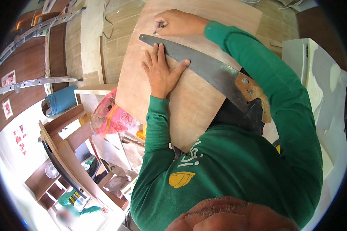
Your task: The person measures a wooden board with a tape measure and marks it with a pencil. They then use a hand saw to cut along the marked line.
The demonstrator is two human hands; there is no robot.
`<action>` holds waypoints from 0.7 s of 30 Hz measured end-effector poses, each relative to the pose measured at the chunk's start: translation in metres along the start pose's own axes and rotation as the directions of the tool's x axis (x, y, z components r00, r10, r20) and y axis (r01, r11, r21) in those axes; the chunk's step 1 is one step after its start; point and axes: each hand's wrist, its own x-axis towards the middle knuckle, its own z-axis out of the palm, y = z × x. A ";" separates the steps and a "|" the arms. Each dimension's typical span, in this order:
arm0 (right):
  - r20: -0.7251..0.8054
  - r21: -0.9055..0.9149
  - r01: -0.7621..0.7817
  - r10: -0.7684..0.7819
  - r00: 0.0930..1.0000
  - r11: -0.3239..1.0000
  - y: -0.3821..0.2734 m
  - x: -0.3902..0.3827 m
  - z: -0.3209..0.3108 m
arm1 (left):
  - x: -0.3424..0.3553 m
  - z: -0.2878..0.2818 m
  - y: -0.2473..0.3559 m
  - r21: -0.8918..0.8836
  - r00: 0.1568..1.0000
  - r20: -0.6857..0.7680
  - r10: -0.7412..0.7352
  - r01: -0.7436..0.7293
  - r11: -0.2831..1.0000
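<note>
A handsaw (198, 63) with a grey blade and a brown wooden handle lies flat across a large plywood sheet (192, 111). My left hand (158, 75) is spread out, its fingertips and thumb pressing on the blade's edge and its palm over the wood. Beyond the blade's narrow far end, my right hand (177, 23) is closed on a small pencil (163, 25), whose yellow and dark end shows between the fingers. The pencil's dark tip is close to the board beside the blade. No mark on the wood can be made out there.
A pink plastic sack (112, 115) sits against the sheet's left side. Metal ladders (34, 82) and a rolled blue bundle (61, 101) are farther left. A white cabinet (297, 57) stands at the right. Another person (71, 210) is at the lower left among wooden furniture.
</note>
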 end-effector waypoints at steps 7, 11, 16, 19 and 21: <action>-0.023 -0.023 0.011 -0.012 1.000 1.000 0.023 0.053 0.027 | 0.000 -0.001 0.003 0.004 1.000 -0.010 0.000 0.000 1.000; -0.004 -0.054 -0.027 0.027 1.000 0.998 0.025 0.064 0.038 | -0.001 0.006 -0.005 -0.043 1.000 -0.024 0.013 -0.014 0.999; -0.035 -0.058 0.052 -0.054 0.998 0.997 0.043 0.077 0.047 | 0.000 0.001 -0.001 -0.028 1.000 -0.020 0.017 -0.018 0.999; -0.022 -0.025 0.086 -0.087 0.996 0.996 0.047 0.083 0.054 | -0.002 0.001 -0.001 -0.011 1.000 -0.020 0.006 -0.007 1.000; 0.014 -0.040 0.086 -0.086 0.996 0.996 0.054 0.089 0.057 | -0.002 0.001 -0.001 -0.005 1.000 -0.017 0.010 -0.010 1.000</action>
